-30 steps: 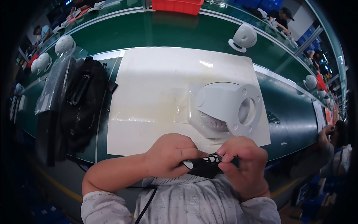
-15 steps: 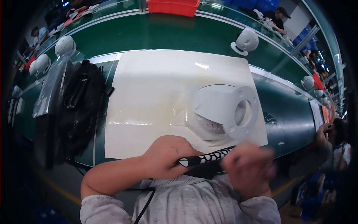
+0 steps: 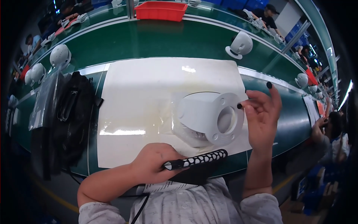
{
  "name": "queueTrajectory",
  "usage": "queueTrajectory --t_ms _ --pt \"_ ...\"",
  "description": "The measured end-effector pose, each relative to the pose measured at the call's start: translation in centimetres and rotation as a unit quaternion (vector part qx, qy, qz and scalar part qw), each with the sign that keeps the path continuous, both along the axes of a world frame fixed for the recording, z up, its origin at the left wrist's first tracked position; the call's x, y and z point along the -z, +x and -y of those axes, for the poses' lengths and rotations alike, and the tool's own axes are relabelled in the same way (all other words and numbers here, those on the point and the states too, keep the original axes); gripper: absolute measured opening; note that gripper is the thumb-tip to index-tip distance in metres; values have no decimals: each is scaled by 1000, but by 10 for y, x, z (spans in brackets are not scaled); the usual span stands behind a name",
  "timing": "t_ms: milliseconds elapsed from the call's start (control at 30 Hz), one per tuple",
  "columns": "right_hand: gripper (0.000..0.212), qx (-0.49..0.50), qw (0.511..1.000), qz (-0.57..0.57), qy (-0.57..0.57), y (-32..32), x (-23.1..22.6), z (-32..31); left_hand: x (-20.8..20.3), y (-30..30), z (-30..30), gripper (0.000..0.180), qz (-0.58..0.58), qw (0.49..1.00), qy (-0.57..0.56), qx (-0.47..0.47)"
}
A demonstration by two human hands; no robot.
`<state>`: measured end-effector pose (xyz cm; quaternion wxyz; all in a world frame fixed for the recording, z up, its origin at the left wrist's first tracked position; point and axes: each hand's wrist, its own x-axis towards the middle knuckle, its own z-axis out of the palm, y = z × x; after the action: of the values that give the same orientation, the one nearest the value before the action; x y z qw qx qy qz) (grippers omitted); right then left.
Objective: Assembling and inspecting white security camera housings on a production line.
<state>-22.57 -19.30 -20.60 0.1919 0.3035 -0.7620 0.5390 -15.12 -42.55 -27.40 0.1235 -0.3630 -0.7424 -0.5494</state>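
A smooth white housing (image 3: 194, 112) lies on the white sheet, its ring-shaped flange (image 3: 233, 128) facing right, with a large central hole and small round recesses. My left hand (image 3: 158, 160) is closed around a black perforated strip (image 3: 205, 158) with white round spots, held edge-up near my body. Beside the flange, my right hand (image 3: 263, 115) is raised palm toward me, thumb and finger pinched at a small black round pad (image 3: 239, 106). Another black pad (image 3: 269, 85) sits on a stretched fingertip of that hand. Whether the pinched pad touches the flange is unclear.
A white sheet (image 3: 130, 82) covers the green bench. Black bags (image 3: 74, 112) and clear plastic (image 3: 44, 100) lie at left. White camera-like units (image 3: 241, 43) stand along the green surface (image 3: 160, 39) beyond. A red bin (image 3: 160, 11) sits at the back. Other people work around.
My right hand has moved up from beside the strip to the flange, and black pads now show at its fingertips. My left hand still holds the strip. The whole view has shifted slightly.
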Motion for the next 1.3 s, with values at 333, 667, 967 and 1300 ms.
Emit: queueTrajectory --t_ms 333,667,967,1300 --pt "46 40 961 -143 235 18 -25 8 4 0 -3 23 -10 1000 0 -3" --pt "42 -95 986 134 -26 0 -25 18 0 3 -17 23 -2 1000 8 5" --pt "34 17 947 -100 305 29 -39 10 0 6 -20 21 -2 1000 3 -9" --pt "4 8 966 -87 242 40 -9 4 -4 7 -22 20 -5 1000 -8 -7"
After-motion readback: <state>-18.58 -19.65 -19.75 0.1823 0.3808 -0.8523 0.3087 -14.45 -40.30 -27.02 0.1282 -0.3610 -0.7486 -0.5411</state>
